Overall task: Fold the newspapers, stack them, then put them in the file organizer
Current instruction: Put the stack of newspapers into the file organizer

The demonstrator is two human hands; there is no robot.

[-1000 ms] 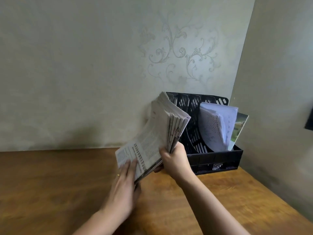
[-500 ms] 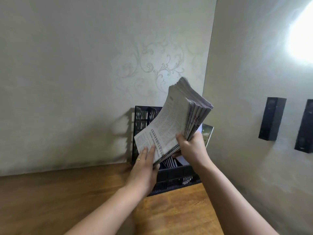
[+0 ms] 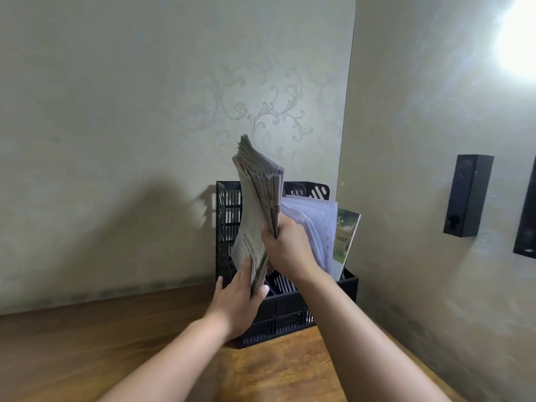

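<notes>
A thick stack of folded newspapers [image 3: 255,204] stands nearly upright over the left part of the black file organizer [image 3: 284,311], its lower end down inside the organizer's front. My right hand [image 3: 287,248] grips the stack's near edge about halfway up. Lower down, my left hand [image 3: 239,297] holds the bottom corner, fingers on the left face and thumb on the right. The organizer sits on the wooden table [image 3: 87,352] in the corner of the room.
White papers [image 3: 314,224] and a booklet with a green cover [image 3: 346,236] fill the organizer's right slots. Walls close in behind and to the right. Two black boxes [image 3: 467,195] are mounted on the right wall.
The newspaper stack has turned from slanted to nearly upright and dropped lower, its bottom end now in the organizer's left part. Both hands moved with it.
</notes>
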